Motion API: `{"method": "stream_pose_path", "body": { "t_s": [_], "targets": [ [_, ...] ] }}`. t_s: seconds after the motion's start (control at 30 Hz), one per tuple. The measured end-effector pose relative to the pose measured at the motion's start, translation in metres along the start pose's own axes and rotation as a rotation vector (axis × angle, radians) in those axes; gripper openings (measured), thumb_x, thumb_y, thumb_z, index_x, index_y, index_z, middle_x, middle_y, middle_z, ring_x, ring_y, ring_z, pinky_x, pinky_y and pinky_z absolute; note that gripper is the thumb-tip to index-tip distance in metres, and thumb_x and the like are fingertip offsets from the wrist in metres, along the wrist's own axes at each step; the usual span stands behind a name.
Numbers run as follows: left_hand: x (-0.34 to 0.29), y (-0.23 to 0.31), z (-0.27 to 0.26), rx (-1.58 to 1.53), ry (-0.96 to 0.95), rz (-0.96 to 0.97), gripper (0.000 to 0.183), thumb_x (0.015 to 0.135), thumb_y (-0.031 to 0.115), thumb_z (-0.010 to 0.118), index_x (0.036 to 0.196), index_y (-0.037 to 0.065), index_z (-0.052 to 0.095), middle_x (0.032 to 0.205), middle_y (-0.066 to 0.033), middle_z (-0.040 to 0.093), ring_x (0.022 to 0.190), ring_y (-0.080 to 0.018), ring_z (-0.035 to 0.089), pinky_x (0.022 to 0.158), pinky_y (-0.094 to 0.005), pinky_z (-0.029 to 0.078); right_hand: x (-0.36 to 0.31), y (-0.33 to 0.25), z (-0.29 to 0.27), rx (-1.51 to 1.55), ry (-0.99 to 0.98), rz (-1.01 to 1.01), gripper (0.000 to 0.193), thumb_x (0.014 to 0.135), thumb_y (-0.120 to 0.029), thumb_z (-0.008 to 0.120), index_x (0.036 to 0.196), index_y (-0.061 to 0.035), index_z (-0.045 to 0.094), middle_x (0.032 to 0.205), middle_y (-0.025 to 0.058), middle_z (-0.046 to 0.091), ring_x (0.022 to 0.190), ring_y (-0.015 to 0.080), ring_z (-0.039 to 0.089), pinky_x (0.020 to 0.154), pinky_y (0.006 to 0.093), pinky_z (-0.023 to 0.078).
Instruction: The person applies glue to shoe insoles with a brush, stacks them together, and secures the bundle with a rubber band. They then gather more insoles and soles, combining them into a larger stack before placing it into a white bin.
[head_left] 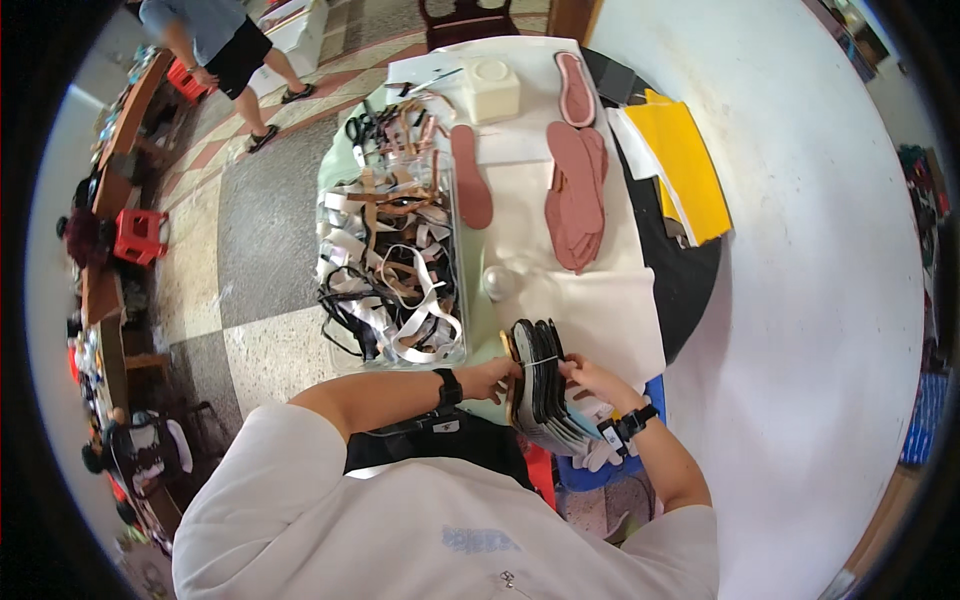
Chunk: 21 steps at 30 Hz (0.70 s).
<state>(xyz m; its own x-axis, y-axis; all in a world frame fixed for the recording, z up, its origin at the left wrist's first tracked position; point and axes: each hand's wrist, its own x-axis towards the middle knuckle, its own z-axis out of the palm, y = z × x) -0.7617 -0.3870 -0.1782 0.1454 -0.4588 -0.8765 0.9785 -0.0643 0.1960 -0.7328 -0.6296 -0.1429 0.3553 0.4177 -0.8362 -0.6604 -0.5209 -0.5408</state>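
A bundle of dark, sole-shaped pieces [536, 365] stands on edge at the table's near side, with a thin pale band around it. My left hand [488, 379] is closed against the bundle's left side, and its fingertips are partly hidden. From the right, my right hand [597, 381] grips the other side, thumb near the top. The lower ends of the pieces look paler and fan out toward my body. Beyond the bundle, a translucent bag-like lump [497, 283] lies on the cream sheet [590, 310].
A clear bin of straps and scraps [461, 300] stands left of the bundle. Reddish-brown insoles [575, 200] lie farther back, near a cream block-shaped container [491, 92]. Yellow sheets [683, 165] rest by the white wall [800, 300]. Another person [225, 50] stands at the far left.
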Motion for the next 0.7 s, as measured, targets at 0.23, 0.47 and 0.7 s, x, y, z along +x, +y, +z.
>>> {"method": "stream_pose_path", "body": {
  "t_s": [0.23, 0.47, 0.7],
  "targets": [
    [-0.007, -0.002, 0.018, -0.157, 0.061, -0.002, 0.035, 0.074, 0.02, 0.049, 0.107, 0.007, 0.053, 0.113, -0.0148, 0.047, 0.11, -0.0365, 0.039, 0.094, -0.0619, 0.024, 0.007, 0.005, 0.017, 0.069, 0.069, 0.007, 0.051, 0.088, -0.034, 0.055, 0.129, -0.0091, 0.036, 0.113, 0.0092, 0.052, 0.096, 0.0176, 0.053, 0.074, 0.0376, 0.048],
    [-0.005, -0.008, 0.018, -0.093, -0.023, 0.04, 0.039, 0.073, 0.02, 0.051, 0.109, 0.006, 0.053, 0.113, -0.0168, 0.05, 0.105, -0.0341, 0.045, 0.078, -0.0535, 0.036, 0.001, 0.016, 0.026, 0.256, 0.034, -0.061, 0.055, 0.09, -0.035, 0.054, 0.131, -0.0058, 0.033, 0.121, 0.0125, 0.047, 0.105, 0.0237, 0.051, 0.081, 0.0416, 0.047],
    [-0.048, 0.004, 0.042, 0.087, -0.055, 0.105, 0.042, 0.074, 0.027, 0.056, 0.108, 0.001, 0.056, 0.109, -0.0186, 0.053, 0.103, -0.0349, 0.05, 0.075, -0.0555, 0.042, -0.015, 0.047, 0.037, 0.493, 0.043, -0.224, 0.048, 0.092, -0.022, 0.049, 0.134, -0.0064, 0.03, 0.125, 0.0103, 0.046, 0.111, 0.0206, 0.048, 0.092, 0.0363, 0.04]
  ]
}}
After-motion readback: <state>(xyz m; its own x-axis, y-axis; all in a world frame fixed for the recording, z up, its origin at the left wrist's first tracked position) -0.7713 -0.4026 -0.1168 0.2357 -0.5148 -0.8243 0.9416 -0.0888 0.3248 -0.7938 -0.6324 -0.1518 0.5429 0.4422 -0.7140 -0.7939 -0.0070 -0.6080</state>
